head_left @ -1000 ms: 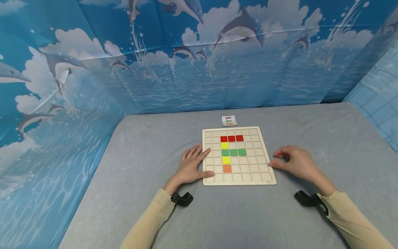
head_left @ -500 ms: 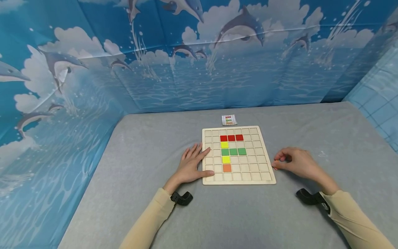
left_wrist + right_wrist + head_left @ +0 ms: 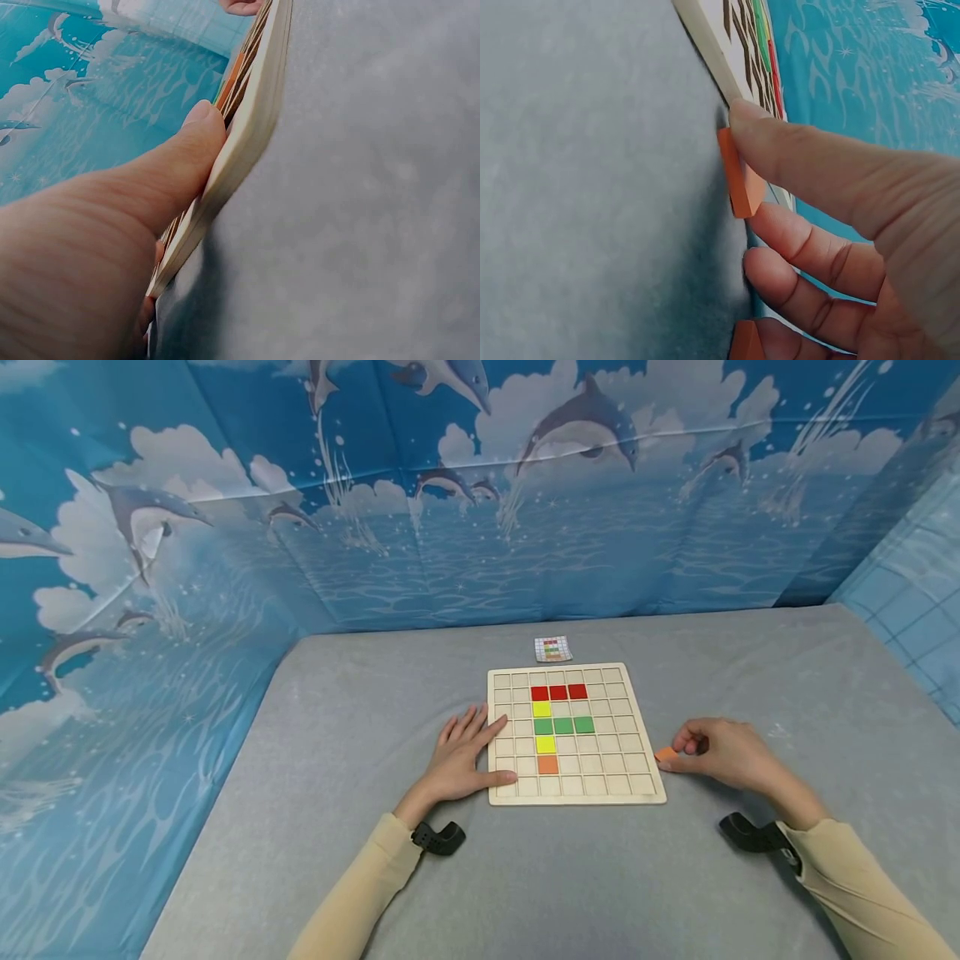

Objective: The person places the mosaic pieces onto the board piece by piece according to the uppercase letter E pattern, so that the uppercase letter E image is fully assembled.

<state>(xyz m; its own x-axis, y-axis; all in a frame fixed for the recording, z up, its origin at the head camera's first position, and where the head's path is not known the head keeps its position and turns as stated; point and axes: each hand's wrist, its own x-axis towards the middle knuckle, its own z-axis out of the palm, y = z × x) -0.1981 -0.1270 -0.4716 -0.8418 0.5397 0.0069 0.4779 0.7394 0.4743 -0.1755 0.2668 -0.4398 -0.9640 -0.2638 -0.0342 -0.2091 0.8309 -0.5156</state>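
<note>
Head view: my left hand [image 3: 459, 760] lies flat, fingers straight, on the square wooden grid board [image 3: 600, 777]; my right hand [image 3: 723, 753] pinches a small orange square tile [image 3: 665, 753].

Grid board [image 3: 576, 793] on the table [image 3: 337, 710], card [image 3: 552, 649] behind it, left hand [image 3: 459, 760] at its left edge, right hand [image 3: 723, 752] and loose tile [image 3: 664, 753] just right of it

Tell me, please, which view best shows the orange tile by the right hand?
The right wrist view: the orange tile fills the near frame, pinched on edge by the right hand. The head view shows it small beside the board. The left wrist view does not show it.
</note>
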